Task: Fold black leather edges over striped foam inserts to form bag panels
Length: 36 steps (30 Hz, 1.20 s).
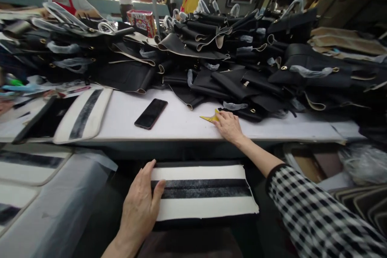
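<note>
Head view, striped panel: the white striped panel (208,209) lies in front of the person, below the near edge of the table (121,128); its long axis runs left to right, as do its dark bands.
Left hand: the left hand (139,199) is at the panel's left end, touching it, thumb lying over the dark band and the other fingers stretched along the end; whether they grip underneath, I cannot tell.
Yellow piece: a small pointed yellow piece (208,119) is on the table, beyond the panel, with one tip pointing left.
Right hand: the right hand (229,125) reaches over the table edge, fingers bent down at the yellow piece's right side; pinched on it or merely touching, I cannot tell.
Nearer hand: right for the yellow piece, which lies just left of those fingers; left for the panel, which stretches rightward from that hand.
Around the yellow piece: a dark phone (151,113) lies apart to the left, and black bags (229,84) are heaped just beyond.
</note>
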Motion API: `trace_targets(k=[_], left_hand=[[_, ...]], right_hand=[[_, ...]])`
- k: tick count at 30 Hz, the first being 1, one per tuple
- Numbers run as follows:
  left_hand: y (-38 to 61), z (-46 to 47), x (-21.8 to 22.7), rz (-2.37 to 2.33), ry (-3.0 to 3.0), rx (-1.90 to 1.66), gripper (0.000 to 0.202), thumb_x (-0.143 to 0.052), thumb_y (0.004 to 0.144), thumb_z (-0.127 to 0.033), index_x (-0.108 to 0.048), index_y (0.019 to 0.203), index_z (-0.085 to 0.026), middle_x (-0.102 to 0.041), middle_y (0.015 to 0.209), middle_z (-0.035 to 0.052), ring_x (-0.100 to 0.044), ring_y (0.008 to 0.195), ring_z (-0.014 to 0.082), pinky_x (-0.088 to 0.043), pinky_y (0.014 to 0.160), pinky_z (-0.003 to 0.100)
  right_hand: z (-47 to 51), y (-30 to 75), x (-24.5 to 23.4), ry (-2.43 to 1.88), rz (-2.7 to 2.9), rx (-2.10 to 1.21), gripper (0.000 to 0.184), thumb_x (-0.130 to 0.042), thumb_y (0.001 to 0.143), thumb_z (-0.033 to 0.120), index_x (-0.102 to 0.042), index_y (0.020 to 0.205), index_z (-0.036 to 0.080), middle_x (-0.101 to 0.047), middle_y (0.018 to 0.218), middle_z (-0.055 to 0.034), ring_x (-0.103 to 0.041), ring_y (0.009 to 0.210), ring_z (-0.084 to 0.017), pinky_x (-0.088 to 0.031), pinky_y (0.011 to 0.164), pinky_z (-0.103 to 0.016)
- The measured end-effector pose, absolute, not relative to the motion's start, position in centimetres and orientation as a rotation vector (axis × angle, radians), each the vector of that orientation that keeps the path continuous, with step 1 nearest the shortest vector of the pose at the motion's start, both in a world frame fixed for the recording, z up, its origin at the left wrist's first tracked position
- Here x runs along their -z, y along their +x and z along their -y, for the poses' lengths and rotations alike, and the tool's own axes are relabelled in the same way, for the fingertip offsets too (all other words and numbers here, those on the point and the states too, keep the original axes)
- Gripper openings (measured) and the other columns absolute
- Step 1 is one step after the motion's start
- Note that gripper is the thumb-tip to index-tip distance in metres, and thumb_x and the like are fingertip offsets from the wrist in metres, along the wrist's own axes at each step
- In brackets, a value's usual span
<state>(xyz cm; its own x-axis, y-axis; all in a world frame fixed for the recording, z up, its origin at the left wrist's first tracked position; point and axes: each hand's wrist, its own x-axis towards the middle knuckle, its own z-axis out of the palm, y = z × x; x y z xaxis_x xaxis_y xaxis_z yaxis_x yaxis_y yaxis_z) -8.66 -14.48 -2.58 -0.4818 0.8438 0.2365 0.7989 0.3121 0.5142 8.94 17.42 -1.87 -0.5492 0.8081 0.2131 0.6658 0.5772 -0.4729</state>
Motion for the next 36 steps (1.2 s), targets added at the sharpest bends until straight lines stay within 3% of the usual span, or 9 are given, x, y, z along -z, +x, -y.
trace_targets(k=[3,8,11,15,20,25,30,33,36], left_hand=[[-8.6,14.5,2.4,-2.337,1.278,-1.109,0.051,-0.035,0.098,-0.047,-0.036,0.145,-0.026,-0.049,0.144,0.0062,-0.045,0.133,0.0253,-0.034,0.114,0.046],[-8.7,14.5,2.0,-2.144,0.739,-1.354,0.050,-0.035,0.098,-0.047,-0.046,0.139,-0.021,-0.053,0.141,0.0065,-0.044,0.134,0.0218,-0.026,0.117,0.039],[-8.9,14.6,1.7,-1.951,0.524,-1.396,0.048,-0.037,0.097,-0.046,-0.059,0.128,-0.016,-0.057,0.137,0.0083,-0.045,0.133,0.0226,-0.031,0.114,0.034],[-9.4,14.6,2.1,-1.742,0.433,-1.497,0.048,-0.047,0.094,-0.045,-0.057,0.131,-0.016,-0.062,0.130,0.0093,-0.054,0.123,0.0235,-0.041,0.104,0.032],[-9.8,14.6,2.4,-1.691,0.396,-1.492,0.049,-0.051,0.092,-0.048,-0.056,0.133,-0.022,-0.068,0.119,0.0066,-0.061,0.107,0.0232,-0.046,0.092,0.032],[-10.4,14.1,1.5,-1.645,0.383,-1.478,0.047,-0.056,0.088,-0.048,-0.064,0.124,-0.017,-0.068,0.120,0.0073,-0.058,0.114,0.0237,-0.043,0.095,0.028],[-10.0,13.9,1.2,-1.588,0.256,-1.430,0.056,-0.066,0.082,-0.046,-0.058,0.132,-0.022,-0.073,0.103,0.0049,-0.067,0.092,0.0207,-0.051,0.077,0.025],[-10.0,13.8,1.5,-1.638,0.182,-1.373,0.055,-0.068,0.081,-0.044,-0.058,0.131,-0.025,-0.074,0.099,0.0041,-0.070,0.086,0.0202,-0.054,0.073,0.025],[-10.5,13.5,1.6,-1.681,0.154,-1.298,0.055,-0.068,0.081,-0.047,-0.059,0.131,-0.025,-0.075,0.098,0.0055,-0.071,0.080,0.0211,-0.056,0.068,0.027]], right_hand=[[-14.9,13.0,1.2,-1.214,2.261,-0.625,0.039,-0.046,0.095,0.038,-0.063,0.121,0.015,-0.058,0.132,-0.0113,-0.047,0.125,-0.027,-0.032,0.108,-0.040],[-7.1,19.5,1.5,-1.308,1.987,-1.134,0.054,-0.036,0.095,0.053,-0.069,0.108,0.013,-0.074,0.101,-0.0119,-0.069,0.095,-0.026,-0.055,0.081,-0.036],[-3.8,21.0,2.1,-1.509,1.415,-1.726,0.058,-0.061,0.077,0.061,-0.064,0.124,0.026,-0.068,0.121,-0.0081,-0.064,0.110,-0.032,-0.055,0.087,-0.041],[-3.2,21.1,3.8,-1.778,1.476,-1.501,0.060,-0.054,0.074,0.071,-0.062,0.125,0.040,-0.058,0.136,-0.0014,-0.049,0.129,-0.033,-0.046,0.104,-0.044],[-4.2,21.2,5.1,-1.771,1.634,-1.354,0.057,-0.051,0.073,0.070,-0.067,0.120,0.040,-0.058,0.135,0.0011,-0.038,0.137,-0.034,-0.025,0.119,-0.043],[-3.9,20.8,4.6,-1.728,1.503,-1.481,0.063,-0.056,0.075,0.065,-0.060,0.130,0.034,-0.060,0.134,-0.0027,-0.047,0.130,-0.035,-0.034,0.114,-0.049],[-2.9,20.3,3.8,-1.455,1.252,-1.763,0.068,-0.065,0.075,0.060,-0.056,0.134,0.029,-0.061,0.132,-0.0050,-0.055,0.123,-0.031,-0.042,0.107,-0.044],[-3.0,20.3,4.4,-1.358,1.257,-1.727,0.065,-0.066,0.077,0.057,-0.058,0.132,0.023,-0.066,0.124,-0.0062,-0.059,0.119,-0.028,-0.044,0.104,-0.038],[-3.2,20.4,5.0,-1.358,1.433,-1.598,0.067,-0.055,0.084,0.061,-0.055,0.136,0.019,-0.067,0.122,-0.0084,-0.063,0.110,-0.028,-0.048,0.099,-0.042]])
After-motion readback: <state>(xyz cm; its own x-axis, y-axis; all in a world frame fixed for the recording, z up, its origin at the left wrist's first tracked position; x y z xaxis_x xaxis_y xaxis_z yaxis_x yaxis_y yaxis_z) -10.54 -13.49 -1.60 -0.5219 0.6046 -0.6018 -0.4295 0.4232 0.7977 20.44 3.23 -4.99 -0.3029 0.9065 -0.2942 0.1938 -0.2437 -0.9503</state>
